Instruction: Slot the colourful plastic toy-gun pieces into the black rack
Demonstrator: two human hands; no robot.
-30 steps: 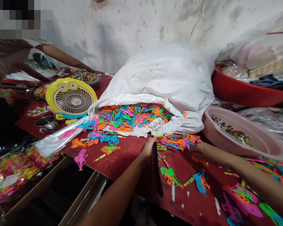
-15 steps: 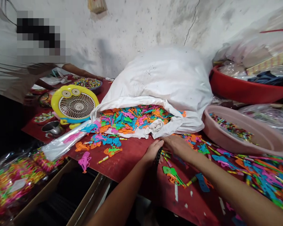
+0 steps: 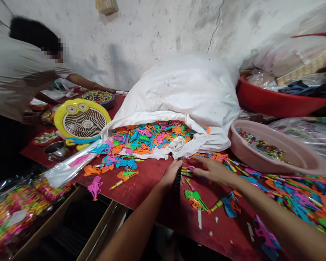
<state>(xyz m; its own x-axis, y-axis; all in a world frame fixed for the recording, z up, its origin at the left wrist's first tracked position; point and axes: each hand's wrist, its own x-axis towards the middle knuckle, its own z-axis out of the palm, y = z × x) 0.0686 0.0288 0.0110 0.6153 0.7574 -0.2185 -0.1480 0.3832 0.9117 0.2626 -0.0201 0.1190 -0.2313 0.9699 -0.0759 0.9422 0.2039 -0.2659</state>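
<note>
Stained white wall [image 3: 152, 36] is standing behind the red worktop [image 3: 145, 175], where a big white sack [image 3: 187, 83] is spilling bright plastic toys [image 3: 152, 136] towards me. Near its mouth, my left hand [image 3: 170, 175] is pinching a black strip [image 3: 178, 177], with a few striped tubes [image 3: 187, 171] lying just beside it. My right hand [image 3: 217, 170] is hovering on their other side, its grip fairly wide and holding nothing I can see; whether a fingertip is touching them, I can't tell. If I'm closing in too fast, I'm risking knocking the tubes askew; if my left fingers are slackening, the strip could be tipping. My right forearm is passing over scattered pieces and could be dragging some, while one pink toy [image 3: 94, 186] is lying near the front edge, a nudge from falling.
</note>
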